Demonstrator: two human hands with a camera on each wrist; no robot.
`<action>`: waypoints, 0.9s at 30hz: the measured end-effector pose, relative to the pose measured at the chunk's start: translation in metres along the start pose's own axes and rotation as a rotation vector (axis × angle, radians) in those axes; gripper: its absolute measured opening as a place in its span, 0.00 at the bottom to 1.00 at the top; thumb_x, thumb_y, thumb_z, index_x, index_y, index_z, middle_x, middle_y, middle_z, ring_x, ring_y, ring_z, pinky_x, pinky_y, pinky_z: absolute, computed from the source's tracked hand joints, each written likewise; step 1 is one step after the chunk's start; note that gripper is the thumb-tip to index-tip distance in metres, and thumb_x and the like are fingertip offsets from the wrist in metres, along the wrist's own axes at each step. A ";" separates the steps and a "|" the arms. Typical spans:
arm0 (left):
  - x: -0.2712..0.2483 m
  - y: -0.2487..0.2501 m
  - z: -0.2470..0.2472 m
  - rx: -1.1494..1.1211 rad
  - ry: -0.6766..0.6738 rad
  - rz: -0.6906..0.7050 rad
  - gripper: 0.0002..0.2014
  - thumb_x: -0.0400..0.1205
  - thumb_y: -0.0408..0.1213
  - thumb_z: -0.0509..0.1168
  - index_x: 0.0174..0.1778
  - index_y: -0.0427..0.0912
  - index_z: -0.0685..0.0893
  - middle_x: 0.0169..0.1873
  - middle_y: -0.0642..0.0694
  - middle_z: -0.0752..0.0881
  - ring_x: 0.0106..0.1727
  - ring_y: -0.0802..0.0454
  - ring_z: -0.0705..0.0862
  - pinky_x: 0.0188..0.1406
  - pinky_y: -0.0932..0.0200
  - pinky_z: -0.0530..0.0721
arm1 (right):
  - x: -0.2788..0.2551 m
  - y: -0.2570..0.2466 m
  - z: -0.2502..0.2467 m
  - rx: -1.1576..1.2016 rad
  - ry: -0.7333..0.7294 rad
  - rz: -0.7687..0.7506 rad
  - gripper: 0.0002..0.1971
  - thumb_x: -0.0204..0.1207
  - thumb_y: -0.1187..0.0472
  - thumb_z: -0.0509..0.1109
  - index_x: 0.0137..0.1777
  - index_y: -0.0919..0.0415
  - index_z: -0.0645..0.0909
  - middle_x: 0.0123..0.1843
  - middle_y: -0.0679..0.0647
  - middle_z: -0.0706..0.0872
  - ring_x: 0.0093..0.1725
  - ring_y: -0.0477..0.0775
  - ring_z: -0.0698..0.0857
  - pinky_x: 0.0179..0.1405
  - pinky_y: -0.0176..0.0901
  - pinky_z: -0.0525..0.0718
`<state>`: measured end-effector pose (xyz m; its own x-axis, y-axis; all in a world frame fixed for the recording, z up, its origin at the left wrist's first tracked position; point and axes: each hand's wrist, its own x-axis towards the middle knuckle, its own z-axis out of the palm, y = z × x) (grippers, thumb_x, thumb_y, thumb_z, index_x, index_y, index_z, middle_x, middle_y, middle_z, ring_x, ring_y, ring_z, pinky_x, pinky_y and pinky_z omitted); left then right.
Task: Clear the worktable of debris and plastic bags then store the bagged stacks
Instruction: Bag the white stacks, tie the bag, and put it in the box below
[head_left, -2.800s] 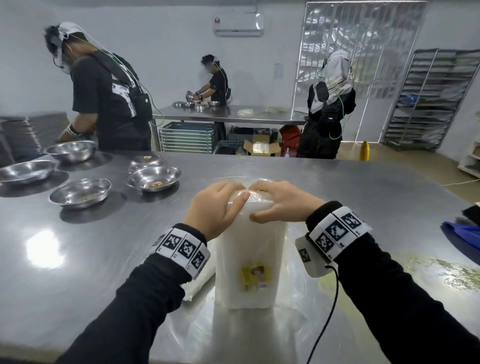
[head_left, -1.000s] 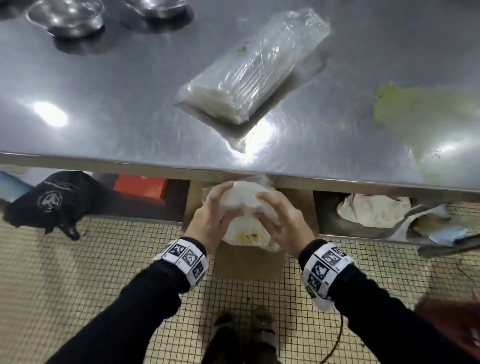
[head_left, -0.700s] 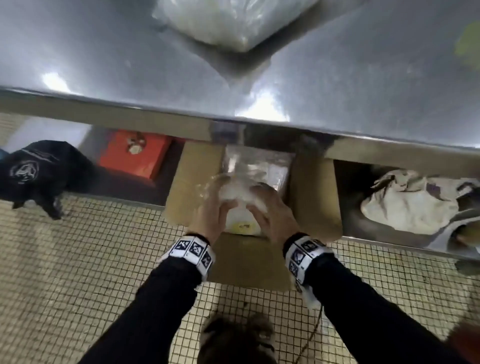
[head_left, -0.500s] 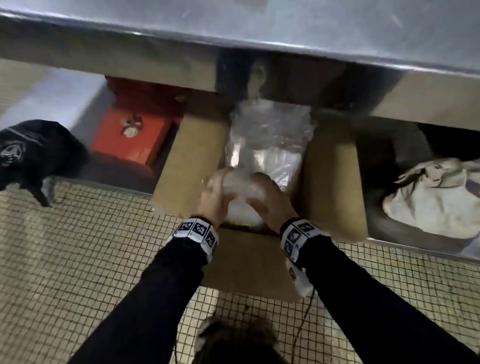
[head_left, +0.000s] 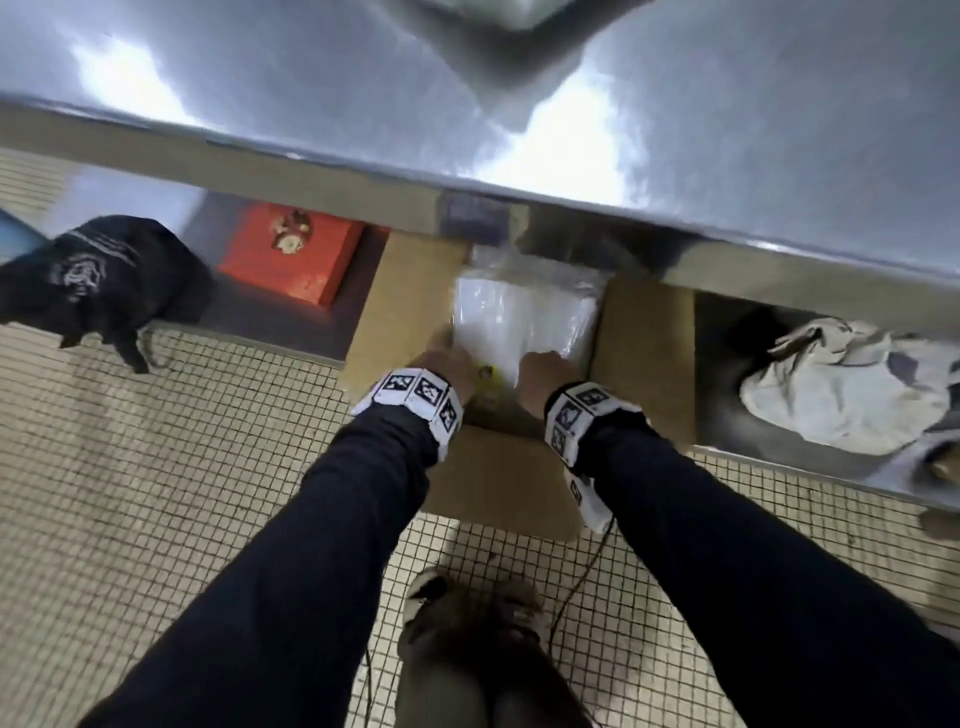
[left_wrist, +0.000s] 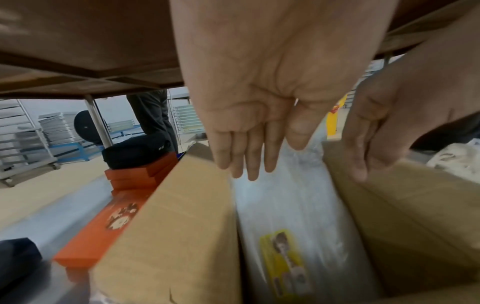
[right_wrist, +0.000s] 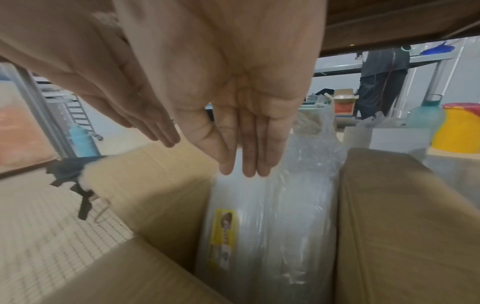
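The bagged stack (head_left: 524, 322), white sheets in clear plastic with a yellow label (left_wrist: 283, 261), stands upright inside an open cardboard box (head_left: 400, 312) on the shelf under the steel worktable (head_left: 727, 130). My left hand (head_left: 449, 358) reaches down at its left side, and in the left wrist view its straight fingers (left_wrist: 244, 170) touch the top of the bagged stack (left_wrist: 291, 216) beside the left flap. My right hand (head_left: 543, 364) touches the bagged stack (right_wrist: 259, 216) from the right with straight fingers (right_wrist: 246, 164). Neither hand grips it.
An orange box (head_left: 296, 254) and a black bag (head_left: 98, 275) lie left of the cardboard box on the lower shelf. A crumpled white cloth (head_left: 852, 384) lies to the right. The worktable's edge hangs just above the box. My shoes (head_left: 467, 597) stand on the tiled floor.
Both hands carried the bagged stack down from the tabletop, under the table's edge and into the cardboard box. Their grip has loosened to straight fingers resting on it.
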<state>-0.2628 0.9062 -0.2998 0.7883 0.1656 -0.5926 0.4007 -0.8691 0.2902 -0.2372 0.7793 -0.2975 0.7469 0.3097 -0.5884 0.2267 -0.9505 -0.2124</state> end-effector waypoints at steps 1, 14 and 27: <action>-0.015 0.008 -0.008 0.009 -0.020 -0.006 0.25 0.85 0.38 0.53 0.79 0.41 0.60 0.73 0.33 0.73 0.66 0.33 0.79 0.63 0.44 0.76 | -0.013 -0.004 -0.009 -0.011 -0.006 -0.008 0.14 0.80 0.67 0.59 0.61 0.71 0.79 0.63 0.66 0.82 0.62 0.66 0.82 0.54 0.48 0.79; -0.144 0.078 -0.160 0.229 0.251 0.162 0.15 0.84 0.36 0.54 0.61 0.35 0.80 0.63 0.33 0.82 0.65 0.35 0.80 0.62 0.46 0.77 | -0.154 -0.040 -0.176 -0.072 0.236 -0.253 0.12 0.79 0.64 0.58 0.53 0.65 0.83 0.53 0.63 0.85 0.54 0.65 0.84 0.51 0.50 0.82; -0.079 0.095 -0.291 0.078 0.499 0.288 0.17 0.85 0.38 0.51 0.63 0.40 0.81 0.62 0.38 0.84 0.63 0.39 0.82 0.63 0.50 0.78 | -0.092 -0.039 -0.287 0.357 0.468 0.090 0.20 0.82 0.53 0.56 0.66 0.66 0.73 0.62 0.63 0.83 0.60 0.64 0.82 0.56 0.49 0.80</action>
<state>-0.1517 0.9462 -0.0067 0.9927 0.1008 -0.0663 0.1169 -0.9402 0.3200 -0.1351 0.7808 -0.0115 0.9679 0.1069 -0.2274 -0.0143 -0.8800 -0.4747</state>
